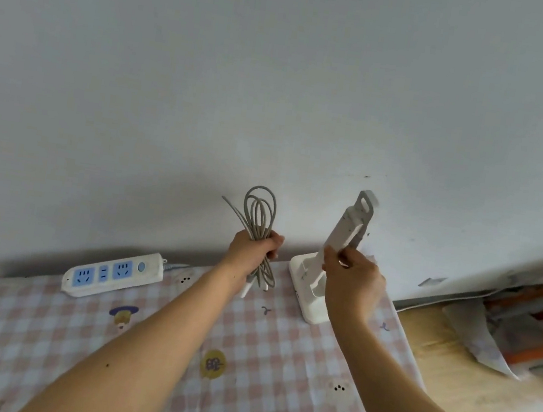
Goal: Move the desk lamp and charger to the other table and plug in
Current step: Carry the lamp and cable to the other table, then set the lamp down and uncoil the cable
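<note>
My left hand (pixel 255 249) grips a coiled grey charger cable (pixel 260 211); its loops stick up above my fist and its white ends hang below, just over the checked tablecloth (pixel 73 335). My right hand (pixel 351 280) holds the folded arm of the white desk lamp (pixel 346 229), which leans up toward the wall. The lamp's square base (pixel 305 279) rests on the cloth near the table's far right corner. A white power strip (pixel 114 273) with blue sockets lies at the far left of the table.
A plain wall stands directly behind the table. Right of the table, a wooden floor (pixel 467 387) shows, with crumpled sheeting and orange frames (pixel 530 329) piled against the wall. The power strip's cord runs off toward the wall.
</note>
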Demonstrator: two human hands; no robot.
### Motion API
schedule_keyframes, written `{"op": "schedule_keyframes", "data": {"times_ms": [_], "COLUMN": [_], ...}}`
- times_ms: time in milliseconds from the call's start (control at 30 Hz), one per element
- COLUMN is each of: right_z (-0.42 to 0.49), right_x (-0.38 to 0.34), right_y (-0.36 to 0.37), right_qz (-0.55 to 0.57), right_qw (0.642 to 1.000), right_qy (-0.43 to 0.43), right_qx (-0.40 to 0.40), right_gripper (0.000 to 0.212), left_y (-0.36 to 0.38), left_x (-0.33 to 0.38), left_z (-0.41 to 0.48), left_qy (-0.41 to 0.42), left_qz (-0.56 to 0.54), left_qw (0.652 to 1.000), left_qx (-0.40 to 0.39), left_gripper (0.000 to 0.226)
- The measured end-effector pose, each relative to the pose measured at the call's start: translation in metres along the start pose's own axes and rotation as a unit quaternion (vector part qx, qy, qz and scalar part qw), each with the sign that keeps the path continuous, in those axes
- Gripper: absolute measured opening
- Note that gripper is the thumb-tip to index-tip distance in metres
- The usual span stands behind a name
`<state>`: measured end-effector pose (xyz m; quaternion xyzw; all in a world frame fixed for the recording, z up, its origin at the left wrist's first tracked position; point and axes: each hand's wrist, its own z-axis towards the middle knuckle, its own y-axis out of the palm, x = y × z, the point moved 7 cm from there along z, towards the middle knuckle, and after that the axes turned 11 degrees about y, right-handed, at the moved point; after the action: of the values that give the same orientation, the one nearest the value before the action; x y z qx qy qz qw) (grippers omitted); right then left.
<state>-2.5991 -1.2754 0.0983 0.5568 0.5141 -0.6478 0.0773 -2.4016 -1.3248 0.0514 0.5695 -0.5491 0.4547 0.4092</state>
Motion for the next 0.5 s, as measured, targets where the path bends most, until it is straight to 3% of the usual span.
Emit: {"op": "schedule_keyframes", "data": {"times_ms": [367,500], "right_z": [-0.007,-0.021], "right_x": [0.005,0.043], "right_y": [-0.004,-0.016], "right_qz": [-0.073,-0.078], "right_qw": [0.996,0.997], "right_qy": [-0.044,-0.029], "right_qx": [0.012,0.001], "right_gripper": [0.019,0.023], "left_y": [-0.018,-0.035], "left_x": [-0.013,-0.017], "left_z": [-0.006,-0.012], "left_qy": [-0.014,0.039], "left_qz": [-0.009,0.096], "left_qw": [1.0,0.993], "left_qx": [-0.026,-0.052], "left_gripper": [0.009,0.019]}}
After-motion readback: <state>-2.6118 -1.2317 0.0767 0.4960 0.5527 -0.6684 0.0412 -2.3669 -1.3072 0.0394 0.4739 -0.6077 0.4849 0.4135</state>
